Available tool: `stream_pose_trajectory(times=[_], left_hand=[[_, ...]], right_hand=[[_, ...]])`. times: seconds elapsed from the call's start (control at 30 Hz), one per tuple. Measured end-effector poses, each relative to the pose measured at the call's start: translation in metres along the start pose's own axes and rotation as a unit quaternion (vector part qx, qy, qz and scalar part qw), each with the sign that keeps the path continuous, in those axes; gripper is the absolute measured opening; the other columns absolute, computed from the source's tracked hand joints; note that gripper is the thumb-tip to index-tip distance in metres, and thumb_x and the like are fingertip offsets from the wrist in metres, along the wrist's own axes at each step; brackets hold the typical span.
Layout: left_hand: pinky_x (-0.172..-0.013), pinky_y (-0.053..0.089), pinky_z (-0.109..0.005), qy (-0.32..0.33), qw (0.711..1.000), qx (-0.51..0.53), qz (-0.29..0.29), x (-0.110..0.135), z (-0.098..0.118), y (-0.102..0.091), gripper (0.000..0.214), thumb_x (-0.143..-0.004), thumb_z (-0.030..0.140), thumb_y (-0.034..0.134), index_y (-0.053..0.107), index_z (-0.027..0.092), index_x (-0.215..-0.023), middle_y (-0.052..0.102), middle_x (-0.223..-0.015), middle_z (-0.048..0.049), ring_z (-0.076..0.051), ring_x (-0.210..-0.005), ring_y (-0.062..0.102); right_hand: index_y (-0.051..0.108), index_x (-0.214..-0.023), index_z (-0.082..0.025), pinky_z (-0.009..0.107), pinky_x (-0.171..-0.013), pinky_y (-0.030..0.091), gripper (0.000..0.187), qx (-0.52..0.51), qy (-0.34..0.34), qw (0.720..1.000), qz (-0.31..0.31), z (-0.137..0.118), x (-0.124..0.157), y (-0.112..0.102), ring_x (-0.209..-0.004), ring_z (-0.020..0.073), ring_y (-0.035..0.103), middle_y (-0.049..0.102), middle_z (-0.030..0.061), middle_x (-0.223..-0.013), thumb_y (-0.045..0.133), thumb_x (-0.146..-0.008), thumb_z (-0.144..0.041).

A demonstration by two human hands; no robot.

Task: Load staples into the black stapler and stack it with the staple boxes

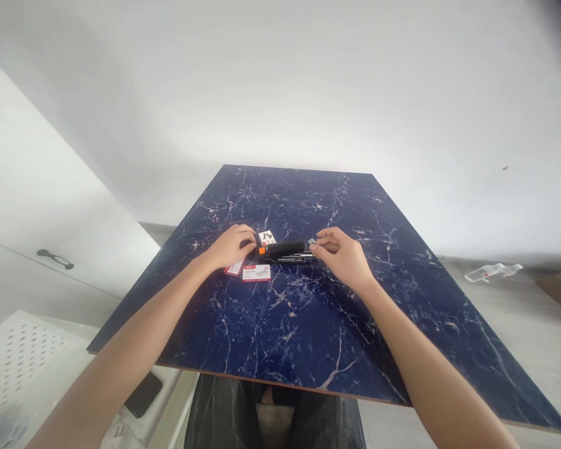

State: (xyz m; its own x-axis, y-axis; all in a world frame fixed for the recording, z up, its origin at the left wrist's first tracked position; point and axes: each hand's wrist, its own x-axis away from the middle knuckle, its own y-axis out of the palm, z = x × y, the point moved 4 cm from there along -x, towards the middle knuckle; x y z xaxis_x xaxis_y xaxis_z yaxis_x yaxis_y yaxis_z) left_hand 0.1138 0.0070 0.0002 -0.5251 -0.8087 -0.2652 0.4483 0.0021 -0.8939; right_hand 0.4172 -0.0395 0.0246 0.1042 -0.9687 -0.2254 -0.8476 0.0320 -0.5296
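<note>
A black stapler (284,251) with an orange piece at its left end lies across the middle of the table, its metal rail showing along the right part. At that left end, my left hand (236,244) is curled, fingertips against the stapler. Between thumb and fingers of my right hand (343,252) is a small grey strip of staples (312,242), just off the stapler's right end. A red and white staple box (256,273) lies in front of the stapler. Another red and white box (234,268) is partly under my left wrist. Behind the stapler is a printed white card or box (266,237).
The dark blue marbled table (299,324) has its front edge close to my legs. A white cabinet (41,187) stands on the left, above a perforated white chair (18,349) with a dark phone (143,395). Right of the table, a clear plastic item (490,272) lies on the floor.
</note>
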Motion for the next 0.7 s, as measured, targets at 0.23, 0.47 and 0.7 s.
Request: stream_pose_trajectory(times=[0.23,0.47,0.7], left_hand=[[-0.105,0.045,-0.047,-0.009,1.000,-0.015,-0.003,0.001,-0.002,0.002,0.027,-0.098,0.036,0.051,0.072,0.022,-0.092,0.064,-0.128,-0.0072,-0.027,-0.118,0.057],[-0.109,0.044,-0.050,-0.012,1.000,-0.016,0.000,0.002,-0.004,0.004,0.026,-0.098,0.036,0.051,0.073,0.022,-0.096,0.060,-0.134,-0.0070,-0.028,-0.123,0.055],[-0.109,0.044,-0.051,-0.017,1.000,-0.020,-0.009,0.002,-0.003,0.002,0.026,-0.099,0.037,0.050,0.073,0.023,-0.100,0.060,-0.135,-0.0069,-0.029,-0.125,0.054]], right_hand=[[0.076,-0.095,-0.022,0.038,-0.084,0.053,0.028,-0.088,0.072,0.993,0.010,0.022,-0.008,0.000,-0.087,0.0240,0.070,0.076,0.0056,-0.096,0.076,-0.079,-0.045],[0.079,-0.094,-0.020,0.039,-0.086,0.053,0.030,-0.147,0.164,0.975,-0.003,0.033,-0.010,-0.002,-0.090,0.0242,0.070,0.076,0.0070,-0.092,0.082,-0.069,-0.036],[0.081,-0.091,-0.017,0.039,-0.102,0.053,0.027,-0.287,0.211,0.932,-0.059,0.031,-0.008,0.006,-0.100,0.0253,0.071,0.077,0.0106,-0.100,0.084,-0.065,-0.022]])
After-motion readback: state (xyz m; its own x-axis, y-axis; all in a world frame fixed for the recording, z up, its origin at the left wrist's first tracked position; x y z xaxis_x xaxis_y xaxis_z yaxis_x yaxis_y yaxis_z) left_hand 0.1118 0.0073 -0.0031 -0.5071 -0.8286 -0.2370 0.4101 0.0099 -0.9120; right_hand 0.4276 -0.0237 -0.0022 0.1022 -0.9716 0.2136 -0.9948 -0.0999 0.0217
